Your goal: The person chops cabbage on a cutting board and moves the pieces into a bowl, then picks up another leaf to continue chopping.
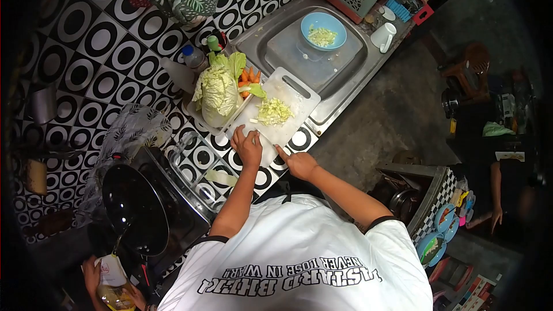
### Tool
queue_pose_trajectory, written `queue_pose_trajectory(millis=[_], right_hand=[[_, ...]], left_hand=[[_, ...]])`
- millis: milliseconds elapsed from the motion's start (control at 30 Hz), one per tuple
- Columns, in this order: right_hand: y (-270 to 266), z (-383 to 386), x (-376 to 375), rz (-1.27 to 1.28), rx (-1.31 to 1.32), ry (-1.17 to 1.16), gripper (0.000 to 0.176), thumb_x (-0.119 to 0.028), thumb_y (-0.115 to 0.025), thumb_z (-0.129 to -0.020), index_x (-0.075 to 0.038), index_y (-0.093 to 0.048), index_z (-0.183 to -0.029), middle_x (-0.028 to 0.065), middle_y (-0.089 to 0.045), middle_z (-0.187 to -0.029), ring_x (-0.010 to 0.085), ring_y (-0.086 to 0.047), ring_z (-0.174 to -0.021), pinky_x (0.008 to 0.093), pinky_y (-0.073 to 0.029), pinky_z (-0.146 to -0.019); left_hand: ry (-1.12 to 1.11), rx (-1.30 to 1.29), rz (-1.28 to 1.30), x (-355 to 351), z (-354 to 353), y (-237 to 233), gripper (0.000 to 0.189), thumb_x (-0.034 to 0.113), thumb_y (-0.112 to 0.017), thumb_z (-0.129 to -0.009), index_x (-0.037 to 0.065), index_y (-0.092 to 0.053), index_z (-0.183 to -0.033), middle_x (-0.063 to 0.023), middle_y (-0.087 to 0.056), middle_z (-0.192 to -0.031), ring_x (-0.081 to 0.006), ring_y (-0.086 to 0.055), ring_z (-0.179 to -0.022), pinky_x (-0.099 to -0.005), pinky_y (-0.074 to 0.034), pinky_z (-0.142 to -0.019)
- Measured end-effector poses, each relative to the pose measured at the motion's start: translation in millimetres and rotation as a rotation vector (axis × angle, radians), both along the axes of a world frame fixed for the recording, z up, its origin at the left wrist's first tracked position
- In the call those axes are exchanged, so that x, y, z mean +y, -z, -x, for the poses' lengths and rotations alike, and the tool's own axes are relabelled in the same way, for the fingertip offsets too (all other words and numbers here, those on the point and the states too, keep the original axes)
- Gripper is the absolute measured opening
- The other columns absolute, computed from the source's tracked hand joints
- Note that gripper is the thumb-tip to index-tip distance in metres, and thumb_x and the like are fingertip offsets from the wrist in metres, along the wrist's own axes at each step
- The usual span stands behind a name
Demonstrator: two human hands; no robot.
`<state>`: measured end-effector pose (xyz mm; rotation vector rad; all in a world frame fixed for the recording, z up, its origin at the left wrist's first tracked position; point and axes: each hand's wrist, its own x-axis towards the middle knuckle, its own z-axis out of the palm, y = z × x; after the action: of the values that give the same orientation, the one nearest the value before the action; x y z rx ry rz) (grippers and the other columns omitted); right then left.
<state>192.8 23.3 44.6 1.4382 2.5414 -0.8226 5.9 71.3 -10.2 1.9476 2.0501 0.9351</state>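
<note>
The chopping looks partly done. A pile of shredded cabbage (273, 112) lies on the cutting board (299, 93), just beyond the hands, and more cut bits sit in a blue bowl (324, 30) in the sink (351, 66), well past the hands. Much seems left: a large cabbage head (218, 89) and some carrots (249, 75) lie uncut beyond the left hand.

The left hand (247, 146) rests flat and released on the board's near edge, gripping nothing. The right hand (300, 165) lies just beside the board's near corner, one finger stretched toward it. I cannot tell whether it holds anything.

Far behind the left hand, another person's hand (92, 273) tips a bottle (112, 285) toward a black wok (135, 210).
</note>
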Motion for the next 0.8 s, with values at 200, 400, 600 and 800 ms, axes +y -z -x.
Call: queue_pose_trajectory(millis=[200, 400, 600, 800], right_hand=[[5.9, 4.6, -3.6, -0.035, 0.009, 0.015, 0.081, -0.003, -0.05, -0.077, -0.002, -0.019, -0.151, 0.0176, -0.066, -0.071, 0.0343, -0.064, -0.062, 0.044, -0.051, -0.059], [12.6, 18.4, 5.4, -0.074, 0.007, 0.051, 0.08, -0.003, -0.05, -0.078, -0.004, -0.019, -0.152, 0.0177, -0.067, -0.073, 0.0338, -0.065, -0.063, 0.0428, -0.052, -0.061], [16.4, 10.0, -6.1, -0.079, 0.023, 0.079, 0.084, -0.003, -0.053, -0.077, -0.01, -0.018, -0.153, 0.0173, -0.066, -0.072, 0.0344, -0.066, -0.064, 0.0436, -0.053, -0.062], [15.2, 0.2, -10.7, -0.078, 0.03, 0.112, 0.084, -0.004, -0.055, -0.078, -0.013, -0.019, -0.154, 0.0172, -0.066, -0.073, 0.0349, -0.065, -0.065, 0.0451, -0.052, -0.063]], left_hand=[[-0.009, -0.009, -0.003, -0.2, -0.1, 2.2, 0.01, 0.012, -0.075, -0.075, 0.01, -0.07, -0.084, -0.008, -0.054, -0.119, -0.0289, -0.048, -0.118, -0.0473, -0.03, -0.101], [-0.008, -0.015, 0.008, 0.9, 0.3, 2.7, 0.01, 0.012, -0.075, -0.075, 0.011, -0.071, -0.084, -0.0076, -0.054, -0.119, -0.0286, -0.047, -0.119, -0.0474, -0.03, -0.102], [0.009, -0.009, 0.042, -1.4, 4.1, 1.2, 0.01, 0.014, -0.073, -0.077, 0.011, -0.071, -0.086, -0.0081, -0.054, -0.121, -0.0287, -0.046, -0.121, -0.0481, -0.029, -0.102], [0.071, -0.016, 0.058, -2.0, 6.9, -2.5, 0.01, 0.013, -0.071, -0.08, 0.011, -0.071, -0.089, -0.0098, -0.053, -0.122, -0.0291, -0.045, -0.121, -0.0491, -0.029, -0.103]])
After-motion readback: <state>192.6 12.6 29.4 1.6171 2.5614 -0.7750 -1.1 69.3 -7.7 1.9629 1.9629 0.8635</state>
